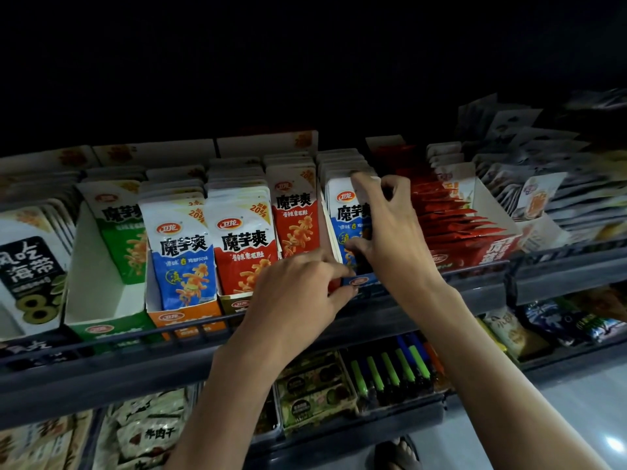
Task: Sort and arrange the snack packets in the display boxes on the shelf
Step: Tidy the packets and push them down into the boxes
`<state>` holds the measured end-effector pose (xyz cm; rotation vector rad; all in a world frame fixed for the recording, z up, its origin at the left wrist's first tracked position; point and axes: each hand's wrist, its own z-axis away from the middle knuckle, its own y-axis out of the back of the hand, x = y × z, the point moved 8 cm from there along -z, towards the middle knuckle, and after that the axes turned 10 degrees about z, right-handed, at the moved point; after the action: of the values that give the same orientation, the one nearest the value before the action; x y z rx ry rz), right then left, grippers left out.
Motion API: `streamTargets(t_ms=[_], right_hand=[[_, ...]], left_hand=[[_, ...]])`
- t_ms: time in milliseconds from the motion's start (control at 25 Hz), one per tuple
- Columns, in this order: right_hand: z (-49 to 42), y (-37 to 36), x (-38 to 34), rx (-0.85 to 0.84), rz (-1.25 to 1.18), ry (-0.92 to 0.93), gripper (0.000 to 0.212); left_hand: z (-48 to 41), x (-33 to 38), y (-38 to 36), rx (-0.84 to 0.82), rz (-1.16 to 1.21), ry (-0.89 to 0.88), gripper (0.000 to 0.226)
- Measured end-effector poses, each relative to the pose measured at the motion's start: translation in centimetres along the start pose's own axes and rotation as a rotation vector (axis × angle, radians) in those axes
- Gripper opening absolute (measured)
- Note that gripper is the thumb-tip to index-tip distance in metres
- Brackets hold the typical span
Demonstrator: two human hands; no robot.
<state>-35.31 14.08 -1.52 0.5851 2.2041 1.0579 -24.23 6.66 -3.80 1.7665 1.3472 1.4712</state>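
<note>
A row of display boxes with snack packets stands on the dark shelf (424, 300). My right hand (393, 225) is shut on the front blue-and-white packet (346, 212) in the blue box, thumb low, fingers over its top edge. My left hand (298, 293) rests at the front of the red box (334, 284), fingers curled on its rim beside the blue box's front (361, 281). To the left stand a red packet stack (295, 215), another red stack (244, 245), a blue stack in an orange box (183, 252) and a green stack (118, 225).
The green box (101, 300) is partly empty at its front. Red flat packets (454, 218) fill a box at the right, with grey packets (515, 184) beyond. A seaweed box (30, 266) stands far left. Lower shelves hold lighters (393, 368) and other snacks.
</note>
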Motion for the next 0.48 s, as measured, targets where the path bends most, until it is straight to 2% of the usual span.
streamTargets(t_ms=[200, 320, 400, 480], right_hand=[[0.2, 0.4, -0.2, 0.005, -0.031, -0.001, 0.093], [0.5, 1.4, -0.2, 0.02, -0.051, -0.036, 0.092], [0.8, 2.7, -0.8, 0.105, -0.053, -0.02, 0.078], [1.2, 4.0, -1.8, 0.216, -0.075, 0.03, 0.049]], left_hand=[[0.1, -0.1, 0.2, 0.004, 0.04, -0.003, 0.033], [0.3, -0.3, 1.0, 0.024, 0.168, 0.012, 0.029], [0.8, -0.3, 2.2, 0.067, 0.241, 0.017, 0.025], [1.6, -0.6, 3.8, 0.116, 0.286, 0.016, 0.022]])
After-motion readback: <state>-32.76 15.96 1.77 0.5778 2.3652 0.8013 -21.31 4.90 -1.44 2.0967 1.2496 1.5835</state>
